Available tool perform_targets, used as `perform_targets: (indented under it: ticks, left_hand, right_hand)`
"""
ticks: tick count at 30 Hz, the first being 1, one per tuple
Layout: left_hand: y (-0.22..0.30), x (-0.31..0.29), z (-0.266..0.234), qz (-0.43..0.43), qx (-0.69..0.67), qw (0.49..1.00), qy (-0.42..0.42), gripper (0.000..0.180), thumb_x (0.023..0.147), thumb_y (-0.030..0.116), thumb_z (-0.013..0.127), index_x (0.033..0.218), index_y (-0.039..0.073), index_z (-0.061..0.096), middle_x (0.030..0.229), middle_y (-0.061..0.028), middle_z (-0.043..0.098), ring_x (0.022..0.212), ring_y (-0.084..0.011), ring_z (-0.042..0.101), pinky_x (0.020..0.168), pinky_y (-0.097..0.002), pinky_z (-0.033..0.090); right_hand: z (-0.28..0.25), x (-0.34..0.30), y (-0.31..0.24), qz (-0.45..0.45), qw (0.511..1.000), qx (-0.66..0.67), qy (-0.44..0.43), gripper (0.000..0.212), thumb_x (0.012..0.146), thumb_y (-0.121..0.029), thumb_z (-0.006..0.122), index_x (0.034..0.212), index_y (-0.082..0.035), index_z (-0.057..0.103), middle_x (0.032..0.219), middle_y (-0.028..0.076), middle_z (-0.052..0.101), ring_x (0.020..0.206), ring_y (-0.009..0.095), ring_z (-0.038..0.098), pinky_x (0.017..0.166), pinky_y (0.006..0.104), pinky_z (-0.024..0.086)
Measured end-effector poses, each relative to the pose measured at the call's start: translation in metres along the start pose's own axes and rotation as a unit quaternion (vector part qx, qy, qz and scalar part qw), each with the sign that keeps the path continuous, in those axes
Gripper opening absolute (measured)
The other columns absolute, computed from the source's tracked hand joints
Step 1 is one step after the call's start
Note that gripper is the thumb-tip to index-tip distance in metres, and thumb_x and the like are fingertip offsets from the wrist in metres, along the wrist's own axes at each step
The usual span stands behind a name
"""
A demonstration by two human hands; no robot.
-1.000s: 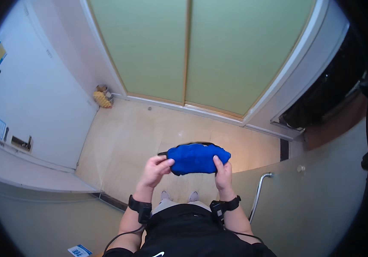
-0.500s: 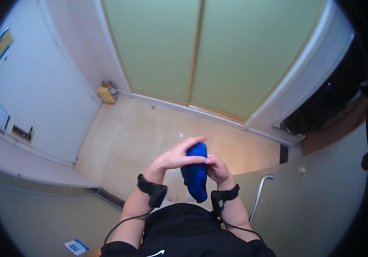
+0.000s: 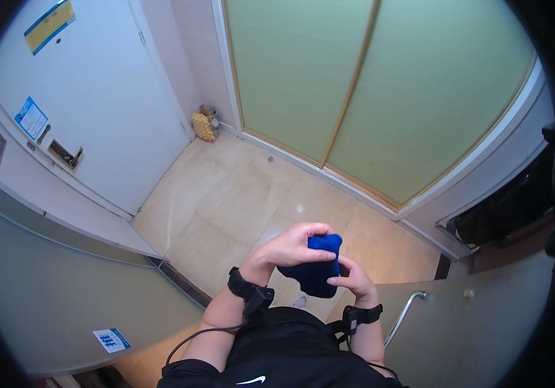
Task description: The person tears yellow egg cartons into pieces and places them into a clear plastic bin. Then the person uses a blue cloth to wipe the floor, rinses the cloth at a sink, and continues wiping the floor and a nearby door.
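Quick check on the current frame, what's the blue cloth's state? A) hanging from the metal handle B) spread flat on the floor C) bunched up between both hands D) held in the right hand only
C: the blue cloth is bunched into a compact wad, with the left hand wrapped over its top and the right hand touching its lower right side, above the tiled floor.

The scene was evenly and brightly lit through the frosted green doors point(image 3: 381, 90). Straight edges were bent near the rim, which was framed by black vignetting.
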State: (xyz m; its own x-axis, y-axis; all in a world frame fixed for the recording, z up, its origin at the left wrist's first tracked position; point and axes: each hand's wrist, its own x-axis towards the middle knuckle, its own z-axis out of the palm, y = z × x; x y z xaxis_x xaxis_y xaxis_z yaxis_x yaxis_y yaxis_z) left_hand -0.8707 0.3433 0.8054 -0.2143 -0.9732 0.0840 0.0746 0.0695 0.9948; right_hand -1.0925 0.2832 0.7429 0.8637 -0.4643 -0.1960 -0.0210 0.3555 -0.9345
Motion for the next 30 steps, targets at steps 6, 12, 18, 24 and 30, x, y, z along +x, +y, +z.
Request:
perform_targets:
  ticks: [6,12,18,24,30]
  left_hand:
    - [0.001,0.009,-0.016,0.025,-0.347,0.921,0.175,0.020,0.083,0.008,0.064,0.101,0.004,0.057,0.089,-0.0046,0.063,0.080,-0.0142,0.062,0.073,-0.0289,0.052]
    - [-0.019,0.035,-0.029,-0.014,-0.468,0.859,0.206,0.012,0.085,0.013,0.063,0.093,0.006,0.059,0.086,-0.0074,0.064,0.077,-0.0187,0.063,0.071,-0.0335,0.053]
    - [-0.011,0.055,-0.004,-0.099,-0.534,0.829,0.130,0.013,0.083,0.020,0.062,0.087,0.008,0.060,0.083,-0.0067,0.064,0.075,-0.0192,0.062,0.070,-0.0332,0.052]
    - [-0.027,0.072,0.003,-0.123,-0.493,0.861,-0.010,0.025,0.086,0.019,0.048,0.102,0.002,0.058,0.100,-0.0109,0.064,0.092,-0.0227,0.061,0.087,-0.0346,0.047]
    - [-0.049,0.103,0.048,-0.135,-0.249,0.949,-0.139,0.025,0.086,0.007,0.053,0.110,0.002,0.054,0.099,-0.0041,0.061,0.093,-0.0137,0.056,0.085,-0.0261,0.043]
  right_hand:
    - [0.004,-0.017,0.018,0.036,0.998,0.003,0.058,0.039,0.080,-0.006,0.069,0.116,-0.001,0.057,0.104,0.002,0.062,0.093,0.010,0.057,0.085,0.0261,0.046]
    - [0.006,-0.040,0.026,-0.031,0.978,0.032,0.203,0.024,0.079,-0.006,0.071,0.101,-0.001,0.064,0.089,-0.001,0.064,0.083,0.007,0.059,0.074,0.0226,0.048]
    - [-0.002,-0.063,0.064,-0.033,0.949,-0.022,0.314,0.020,0.080,-0.014,0.071,0.093,0.001,0.067,0.082,-0.002,0.060,0.072,0.007,0.055,0.066,0.0223,0.045]
    - [0.019,-0.117,0.047,-0.064,0.745,-0.286,0.600,0.020,0.078,-0.017,0.070,0.088,0.000,0.065,0.073,0.007,0.055,0.062,0.018,0.055,0.059,0.0279,0.044]
    - [0.068,-0.193,0.036,0.069,0.622,-0.317,0.713,0.017,0.087,-0.022,0.058,0.094,-0.007,0.062,0.070,0.016,0.059,0.062,0.033,0.059,0.059,0.0366,0.046]
